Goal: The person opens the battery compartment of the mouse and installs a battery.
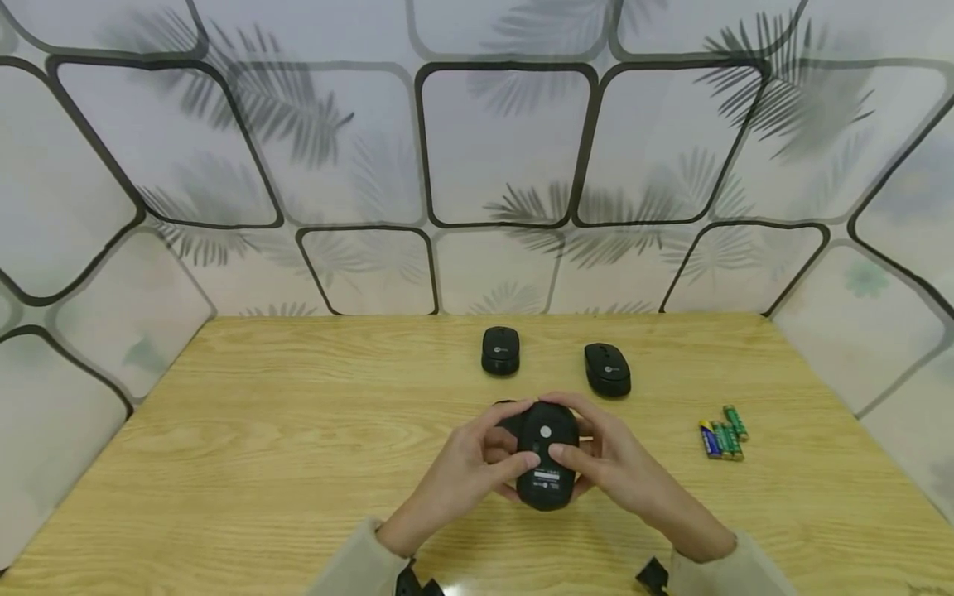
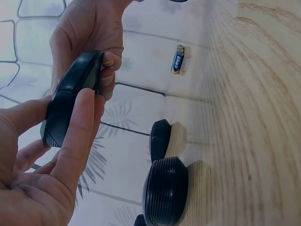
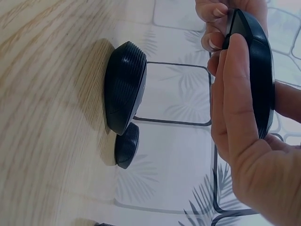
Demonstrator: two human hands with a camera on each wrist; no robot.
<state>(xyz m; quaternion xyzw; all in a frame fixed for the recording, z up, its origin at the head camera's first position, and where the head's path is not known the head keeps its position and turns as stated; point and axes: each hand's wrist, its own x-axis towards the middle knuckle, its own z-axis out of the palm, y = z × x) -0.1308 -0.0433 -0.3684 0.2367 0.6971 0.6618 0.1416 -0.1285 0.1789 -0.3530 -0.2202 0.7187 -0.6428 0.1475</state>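
Note:
A black computer mouse (image 1: pixel 547 484) is held up above the table with its underside, a pale label and a small round spot, facing the head camera. My left hand (image 1: pixel 471 465) grips it from the left, thumb on the underside. From the other side my right hand (image 1: pixel 620 465) holds it the same way, with its thumb also on the underside. Both wrist views show fingers against the top shell of the raised mouse (image 2: pixel 63 106). Behind the left fingers, another black mouse (image 3: pixel 124 89) stands on the table, mostly hidden in the head view.
Two more black mice, one at back centre (image 1: pixel 500 351) and one to its right (image 1: pixel 607 370), stand on the wooden table (image 1: pixel 261 430). Several green and blue batteries (image 1: pixel 721 440) lie at the right. Patterned panels (image 1: pixel 507 149) enclose the back and sides.

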